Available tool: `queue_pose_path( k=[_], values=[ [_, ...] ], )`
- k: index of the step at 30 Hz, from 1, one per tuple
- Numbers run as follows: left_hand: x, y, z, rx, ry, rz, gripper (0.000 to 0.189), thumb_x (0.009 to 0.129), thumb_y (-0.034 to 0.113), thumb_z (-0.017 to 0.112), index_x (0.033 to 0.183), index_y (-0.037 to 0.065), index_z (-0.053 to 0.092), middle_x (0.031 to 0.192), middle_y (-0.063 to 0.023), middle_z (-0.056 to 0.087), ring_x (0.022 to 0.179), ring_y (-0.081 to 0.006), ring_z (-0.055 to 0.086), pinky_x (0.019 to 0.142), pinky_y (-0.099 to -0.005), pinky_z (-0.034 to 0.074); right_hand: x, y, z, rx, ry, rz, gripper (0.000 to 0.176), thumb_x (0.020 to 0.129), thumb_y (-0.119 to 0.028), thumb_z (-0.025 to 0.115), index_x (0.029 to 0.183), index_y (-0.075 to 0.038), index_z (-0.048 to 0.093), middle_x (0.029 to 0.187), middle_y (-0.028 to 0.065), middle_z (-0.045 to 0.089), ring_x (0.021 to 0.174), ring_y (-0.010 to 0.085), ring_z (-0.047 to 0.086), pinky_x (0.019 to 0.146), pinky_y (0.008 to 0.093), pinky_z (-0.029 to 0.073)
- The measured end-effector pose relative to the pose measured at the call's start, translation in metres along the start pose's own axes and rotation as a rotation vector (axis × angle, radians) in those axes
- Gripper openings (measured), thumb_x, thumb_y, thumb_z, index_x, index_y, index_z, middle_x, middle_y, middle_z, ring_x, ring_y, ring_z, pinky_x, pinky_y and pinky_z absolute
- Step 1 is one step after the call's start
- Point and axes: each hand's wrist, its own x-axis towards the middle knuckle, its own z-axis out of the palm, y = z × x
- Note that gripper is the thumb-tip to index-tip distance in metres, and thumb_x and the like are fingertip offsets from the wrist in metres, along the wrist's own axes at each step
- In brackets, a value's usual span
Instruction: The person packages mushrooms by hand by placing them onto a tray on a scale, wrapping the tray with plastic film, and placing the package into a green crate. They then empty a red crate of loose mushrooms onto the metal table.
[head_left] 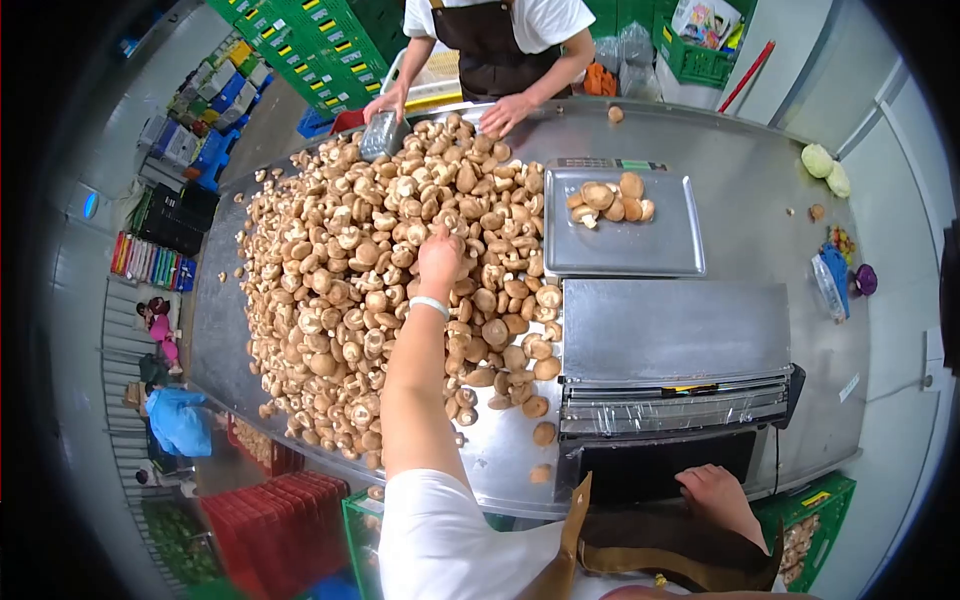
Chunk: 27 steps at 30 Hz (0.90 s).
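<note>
A large heap of brown shiitake mushrooms [330,310] covers the left and middle of the steel table. My left hand [440,262] reaches into the middle of the heap, its fingers drawn together on a mushroom. Lower right, my right hand [712,492] lies with nothing held at the front edge of the film wrapping machine [675,330], fingers loosely bent. Beyond that machine, a weighing scale's steel tray [660,255] carries a small group of mushrooms [612,203].
Across the table, a co-worker [500,50] has one hand on a film-wrapped pack [380,137] and the other on the heap. Cabbages [825,168] and a purple vegetable [865,280] sit at the right edge. Green crates [310,50] and red crates [275,530] stand around the table [770,215].
</note>
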Motion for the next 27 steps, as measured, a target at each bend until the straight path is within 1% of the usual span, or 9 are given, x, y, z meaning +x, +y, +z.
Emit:
queue_pose_path(
  k=[4,9,12,13,16,17,21,24,27],
  values=[
    [0.005,0.019,-0.02,0.352,-0.222,0.207,0.013,0.083,0.012,0.063,0.088,0.01,0.074,0.112,-0.0098,0.064,0.109,-0.024,0.061,0.092,-0.0406,0.047,0.018,0.004,0.001,-0.019,-0.025,-0.062,0.024,0.082,-0.013,0.068,0.104,-0.008,0.062,0.096,0.006,0.065,0.091,0.026,0.063,0.081,0.0388,0.051],
    [0.008,0.021,-0.035,0.321,-0.2,0.325,0.014,0.083,0.016,0.064,0.088,0.01,0.076,0.11,-0.0089,0.067,0.103,-0.0243,0.064,0.089,-0.0413,0.049,0.023,0.0,0.002,-0.057,-0.039,-0.131,0.023,0.083,-0.014,0.067,0.104,-0.008,0.062,0.095,0.0057,0.065,0.091,0.0256,0.062,0.082,0.0387,0.05],
    [0.005,0.016,-0.032,0.083,-0.053,0.05,0.012,0.079,0.017,0.068,0.083,0.011,0.076,0.098,-0.0106,0.069,0.091,-0.0262,0.067,0.084,-0.0397,0.051,0.013,0.001,0.003,-0.074,-0.005,-0.123,0.022,0.083,-0.015,0.067,0.103,-0.008,0.062,0.095,0.0056,0.064,0.092,0.0257,0.062,0.082,0.0388,0.049],
    [-0.001,0.014,-0.034,-0.24,0.23,-0.055,0.012,0.077,0.016,0.07,0.08,0.006,0.075,0.085,-0.0139,0.067,0.081,-0.0304,0.066,0.077,-0.0396,0.052,0.008,0.001,0.002,-0.082,-0.001,-0.104,0.022,0.082,-0.015,0.067,0.103,-0.008,0.062,0.094,0.0056,0.064,0.091,0.0257,0.062,0.082,0.0388,0.049],
    [-0.023,0.012,-0.053,-0.563,0.419,-0.352,0.013,0.078,0.013,0.069,0.08,0.0,0.069,0.087,-0.0147,0.066,0.082,-0.0322,0.064,0.074,-0.0415,0.05,-0.01,-0.003,0.002,-0.101,0.003,-0.059,0.022,0.082,-0.015,0.067,0.103,-0.009,0.063,0.093,0.0056,0.064,0.091,0.0259,0.062,0.082,0.0389,0.049],
    [-0.033,0.011,-0.062,-0.669,0.418,-0.448,0.016,0.079,0.013,0.068,0.084,-0.002,0.07,0.082,-0.0159,0.066,0.079,-0.0349,0.063,0.074,-0.0403,0.049,-0.015,-0.005,0.003,-0.111,0.004,-0.055,0.022,0.082,-0.015,0.067,0.103,-0.009,0.063,0.093,0.0055,0.064,0.09,0.0259,0.062,0.082,0.039,0.049],
    [-0.116,0.027,-0.093,-0.966,0.345,-0.461,0.013,0.088,0.01,0.058,0.088,0.0,0.066,0.069,-0.0003,0.057,0.067,-0.0078,0.051,0.06,-0.0262,0.042,-0.033,-0.007,0.02,-0.135,0.018,-0.096,0.022,0.082,-0.016,0.067,0.102,-0.009,0.063,0.092,0.0054,0.063,0.089,0.0255,0.062,0.082,0.0389,0.049],
    [-0.207,0.052,-0.138,-1.222,0.153,-0.504,0.009,0.091,0.007,0.053,0.085,0.004,0.059,0.072,0.0042,0.054,0.066,-0.0052,0.046,0.061,-0.022,0.038,-0.035,-0.017,0.03,-0.103,-0.021,-0.17,0.02,0.083,-0.017,0.066,0.101,-0.01,0.063,0.092,0.0053,0.064,0.089,0.025,0.062,0.082,0.0388,0.049],
    [-0.296,0.087,-0.19,-1.503,0.076,-0.672,0.011,0.089,0.004,0.048,0.083,0.002,0.057,0.076,-0.0019,0.056,0.07,-0.0096,0.05,0.069,-0.0246,0.042,-0.038,-0.02,0.038,-0.123,-0.049,-0.297,0.014,0.084,-0.016,0.063,0.096,-0.01,0.063,0.089,0.0055,0.063,0.087,0.0246,0.061,0.08,0.0386,0.048]
  ],
)
